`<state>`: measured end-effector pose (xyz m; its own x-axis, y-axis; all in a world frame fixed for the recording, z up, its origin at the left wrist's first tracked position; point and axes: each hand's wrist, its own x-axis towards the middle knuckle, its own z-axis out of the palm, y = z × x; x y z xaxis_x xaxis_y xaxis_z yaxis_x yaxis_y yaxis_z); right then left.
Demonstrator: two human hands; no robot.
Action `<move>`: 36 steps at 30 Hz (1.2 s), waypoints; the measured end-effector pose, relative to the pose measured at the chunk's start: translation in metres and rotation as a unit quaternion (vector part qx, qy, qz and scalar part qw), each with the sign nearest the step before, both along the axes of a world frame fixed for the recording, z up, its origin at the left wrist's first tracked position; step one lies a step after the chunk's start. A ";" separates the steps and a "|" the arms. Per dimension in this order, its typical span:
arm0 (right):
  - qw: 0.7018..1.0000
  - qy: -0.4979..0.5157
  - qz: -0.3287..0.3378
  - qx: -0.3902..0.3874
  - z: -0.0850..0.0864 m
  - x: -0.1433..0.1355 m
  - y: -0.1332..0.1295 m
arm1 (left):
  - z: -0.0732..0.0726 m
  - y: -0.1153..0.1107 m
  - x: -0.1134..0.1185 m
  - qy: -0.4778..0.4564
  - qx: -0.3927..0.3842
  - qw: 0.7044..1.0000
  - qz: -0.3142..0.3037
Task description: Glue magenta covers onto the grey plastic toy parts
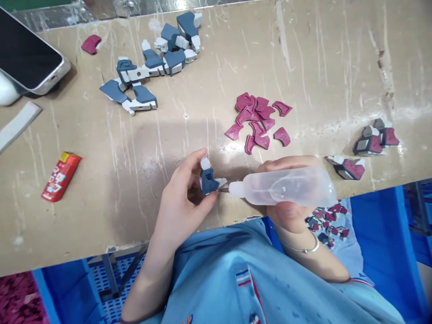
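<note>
Between its thumb and fingers, my left hand [182, 198] holds a small dark blue and white plastic part [208, 180] over the table's front edge. My right hand [292, 207] is wrapped round a translucent squeeze bottle [290, 186] lying sideways, its thin dark tip against or very close to the lower right of the part. Beyond the hands lies a loose pile of maroon pieces [254, 119]. Several blue and white assemblies [151, 63] are spread at the back left. At the right sit blocks with maroon pieces on them [351, 168].
A red packet [61, 177] lies on the table [91, 148] at the left. A phone [30, 49] and a single maroon piece [91, 44] are at the back left. Below the front edge stand blue bins [388, 243], with maroon pieces at the lower left.
</note>
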<state>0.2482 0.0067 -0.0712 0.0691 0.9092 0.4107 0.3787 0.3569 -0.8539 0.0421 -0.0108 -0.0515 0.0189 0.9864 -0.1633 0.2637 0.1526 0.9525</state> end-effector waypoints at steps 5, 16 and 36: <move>0.996 0.024 -0.074 0.047 0.005 -0.004 -0.002 | 0.004 0.000 0.003 0.009 -0.026 0.999 0.022; 0.999 0.046 -0.022 0.019 0.009 -0.006 -0.008 | -0.005 -0.004 0.003 0.003 0.005 1.000 0.028; 0.974 0.185 -0.069 -0.108 0.008 0.009 0.016 | -0.001 0.000 0.002 0.009 -0.025 0.999 0.023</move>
<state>0.2575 0.0228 -0.0633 0.3039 0.9433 0.1338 0.0613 0.1207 -0.9908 0.0437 -0.0108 -0.0521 -0.0287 0.9768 -0.2123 0.2721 0.2120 0.9386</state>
